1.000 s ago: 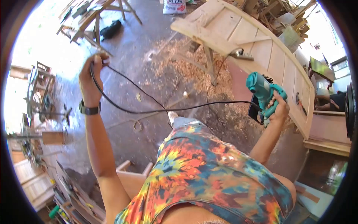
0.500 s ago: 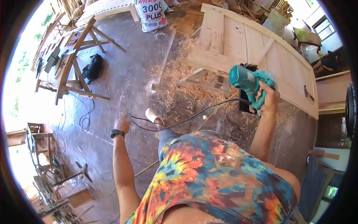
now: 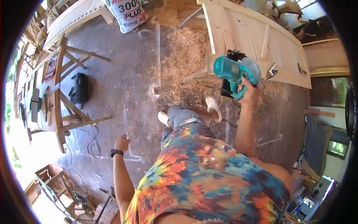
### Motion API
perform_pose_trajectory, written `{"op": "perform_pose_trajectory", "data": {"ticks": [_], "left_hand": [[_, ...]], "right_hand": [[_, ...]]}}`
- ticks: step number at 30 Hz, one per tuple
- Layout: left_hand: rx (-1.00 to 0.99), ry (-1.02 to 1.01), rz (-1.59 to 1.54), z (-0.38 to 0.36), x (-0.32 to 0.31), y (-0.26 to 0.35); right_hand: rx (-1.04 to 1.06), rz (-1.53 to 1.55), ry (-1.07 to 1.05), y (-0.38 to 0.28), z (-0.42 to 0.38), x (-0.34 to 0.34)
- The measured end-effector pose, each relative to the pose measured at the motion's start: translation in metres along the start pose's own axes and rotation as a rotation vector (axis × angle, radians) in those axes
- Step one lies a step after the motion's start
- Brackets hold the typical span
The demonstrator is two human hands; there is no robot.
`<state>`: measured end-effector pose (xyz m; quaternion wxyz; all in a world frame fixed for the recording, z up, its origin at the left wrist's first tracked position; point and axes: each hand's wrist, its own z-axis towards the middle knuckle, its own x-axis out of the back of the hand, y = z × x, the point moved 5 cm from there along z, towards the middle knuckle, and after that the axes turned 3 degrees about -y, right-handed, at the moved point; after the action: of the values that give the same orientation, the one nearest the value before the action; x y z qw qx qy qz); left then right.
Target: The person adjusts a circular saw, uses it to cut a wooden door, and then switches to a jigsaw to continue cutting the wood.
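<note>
My right hand (image 3: 250,93) grips the rear handle of a teal circular saw (image 3: 228,69), held up in front of me at the right. The saw's dark base plate and pale blade guard show, and it overlaps the near edge of a wooden panelled door (image 3: 238,31) behind it. At the left, my left hand (image 3: 121,143), with a black watch (image 3: 116,152) on the wrist, hangs over the floor. Its fingers are loosely bent and partly apart, with nothing visible in them.
Wood shavings (image 3: 186,56) cover the floor beside the door. Clamps (image 3: 272,71) sit at the door's edge. Left stands a trestle workbench (image 3: 61,97) with tools, a black bag (image 3: 79,90) and a coiled cable (image 3: 94,143) near it. A feed sack (image 3: 128,16) stands at the back.
My view has swung and my feet have moved. The saw has stayed in my right hand. A dark cable seen beside my left hand earlier no longer shows there.
</note>
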<state>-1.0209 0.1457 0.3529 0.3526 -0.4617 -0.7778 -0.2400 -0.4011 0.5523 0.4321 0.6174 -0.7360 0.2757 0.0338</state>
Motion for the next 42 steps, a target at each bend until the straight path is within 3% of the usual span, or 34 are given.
{"op": "perform_pose_trajectory", "data": {"ticks": [1,3,4,6,12,13,15,18,23,28,30,32,35,42], "left_hand": [[-0.009,0.012,0.001,0.0,0.039,0.022],[0.072,0.335,-0.39,-0.003,0.127,0.076],[0.06,0.35,-0.383,0.008,0.144,0.088],[-0.173,0.337,-0.686,0.034,0.179,0.119],[-0.498,0.285,-0.676,0.09,0.282,0.261],[-0.509,0.278,-0.668,0.097,0.295,0.28],[-0.622,0.085,-0.961,0.115,0.313,0.319],[-0.653,0.085,-0.974,0.156,0.342,0.36],[-0.501,-0.163,-1.125,0.263,0.391,0.427],[-0.349,-0.261,-1.012,0.403,0.425,0.503],[-0.323,-0.348,-0.959,0.452,0.444,0.534],[-0.276,-0.36,-0.972,0.487,0.453,0.555],[-0.303,-0.196,-0.855,0.541,0.458,0.568],[-0.329,-0.256,-0.843,0.6,0.475,0.599]], "right_hand": [[0.005,-0.03,-0.038,0.001,0.001,-0.018],[-0.012,-0.062,-0.087,0.009,0.008,-0.042],[0.001,-0.048,-0.085,0.006,0.008,-0.053],[-0.03,-0.01,-0.084,0.004,0.005,-0.078],[-0.016,0.045,-0.092,-0.001,0.011,-0.132],[0.008,0.008,-0.129,0.0,0.017,-0.143],[0.047,-0.059,-0.18,0.004,0.031,-0.165],[0.101,-0.071,-0.19,0.01,0.058,-0.201],[0.09,-0.151,-0.189,0.043,0.138,-0.25],[-0.036,-0.263,-0.174,0.068,0.236,-0.3],[0.051,-0.345,-0.185,0.069,0.275,-0.323],[-0.021,-0.396,-0.178,0.072,0.307,-0.336],[0.0,-0.439,-0.172,0.075,0.348,-0.349],[-0.059,-0.521,-0.162,0.087,0.417,-0.365]]}}
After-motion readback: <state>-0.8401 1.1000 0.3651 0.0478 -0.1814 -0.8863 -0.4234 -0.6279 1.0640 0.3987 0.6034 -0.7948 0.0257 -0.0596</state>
